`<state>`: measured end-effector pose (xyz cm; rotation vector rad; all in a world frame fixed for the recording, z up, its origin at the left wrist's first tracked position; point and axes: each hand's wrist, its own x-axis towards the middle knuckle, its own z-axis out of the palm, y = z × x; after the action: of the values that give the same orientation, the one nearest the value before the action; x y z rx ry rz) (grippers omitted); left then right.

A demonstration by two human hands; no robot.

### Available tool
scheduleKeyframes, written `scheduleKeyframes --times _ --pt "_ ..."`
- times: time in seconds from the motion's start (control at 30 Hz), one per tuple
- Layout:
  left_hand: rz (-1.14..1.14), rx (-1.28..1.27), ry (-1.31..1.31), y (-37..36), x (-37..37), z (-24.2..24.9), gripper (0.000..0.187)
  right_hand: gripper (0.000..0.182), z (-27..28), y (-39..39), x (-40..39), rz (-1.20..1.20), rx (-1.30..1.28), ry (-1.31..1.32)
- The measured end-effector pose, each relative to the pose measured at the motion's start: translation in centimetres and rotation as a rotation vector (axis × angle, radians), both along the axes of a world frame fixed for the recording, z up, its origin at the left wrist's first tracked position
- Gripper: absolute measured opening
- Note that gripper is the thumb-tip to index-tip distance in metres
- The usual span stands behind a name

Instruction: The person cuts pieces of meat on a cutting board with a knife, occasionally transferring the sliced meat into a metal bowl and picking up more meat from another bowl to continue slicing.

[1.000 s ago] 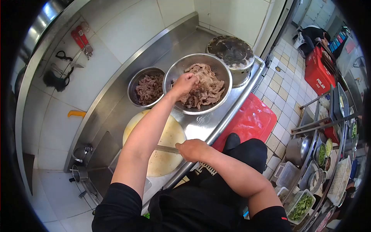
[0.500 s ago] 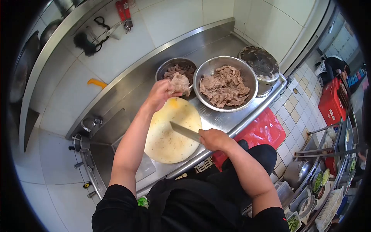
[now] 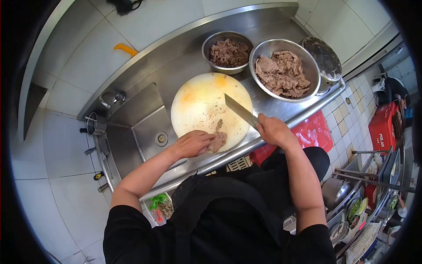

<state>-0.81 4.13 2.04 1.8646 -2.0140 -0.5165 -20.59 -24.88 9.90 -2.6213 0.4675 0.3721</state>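
Observation:
My left hand (image 3: 192, 143) rests at the near edge of the round cutting board (image 3: 189, 99), its fingers pressed on a piece of cooked meat (image 3: 218, 142). In my right hand (image 3: 273, 130) is the handle of a kitchen knife (image 3: 241, 111); its broad blade angles up and left above the board, apart from the meat. Small brown scraps dot the board around the meat. Beyond the board stands a small steel bowl (image 3: 208, 55) of cut meat, and to its right a larger steel bowl (image 3: 313, 66) of bigger meat pieces.
A sink basin (image 3: 136, 138) with a faucet (image 3: 115, 97) lies left of the board. A dark-topped round pot (image 3: 324, 59) stands behind the large bowl. Below the counter edge is a red plastic surface (image 3: 313, 134). Shelves with pans and greens line the right side; another person (image 3: 392, 90) is far right.
My left hand has come down from near the small bowl and laid the meat on the board's near side. My right hand still holds the knife. The camera view has shifted.

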Motion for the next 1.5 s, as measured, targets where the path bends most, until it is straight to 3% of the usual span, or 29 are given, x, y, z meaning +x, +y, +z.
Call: scheduleKeyframes --times 0.23,0.33,0.43,0.63,0.83,1.2,1.5 --pt "0.222 0.024 -0.191 4.3 2.9 1.0 0.013 0.022 -0.6 3.6 -0.3 -0.061 0.059 -0.086" --pt "0.469 -0.103 -0.033 4.3 2.6 1.2 0.025 0.021 -1.0 6.5 -0.5 -0.097 0.148 -0.109" --pt "0.548 -0.015 0.166 2.6 0.7 0.7 0.026 0.021 -1.8 9.5 -0.2 -0.072 0.150 -0.088" --pt "0.599 0.037 0.083 1.5 -2.5 -1.3 0.030 0.018 -3.1 11.3 -2.1 0.013 -0.015 -0.018" --pt "0.683 -0.146 0.188 2.1 -3.7 -2.4 0.031 0.018 -0.9 11.5 -3.8 -0.104 -0.023 -0.005" --pt "0.678 -0.044 0.117 1.0 -3.6 -1.8 0.031 0.019 -2.9 15.3 2.5 0.016 -0.024 0.045" --pt "0.687 -0.066 0.150 1.0 -3.2 -2.4 0.026 0.018 -2.0 13.2 -5.4 -0.066 0.014 0.065"
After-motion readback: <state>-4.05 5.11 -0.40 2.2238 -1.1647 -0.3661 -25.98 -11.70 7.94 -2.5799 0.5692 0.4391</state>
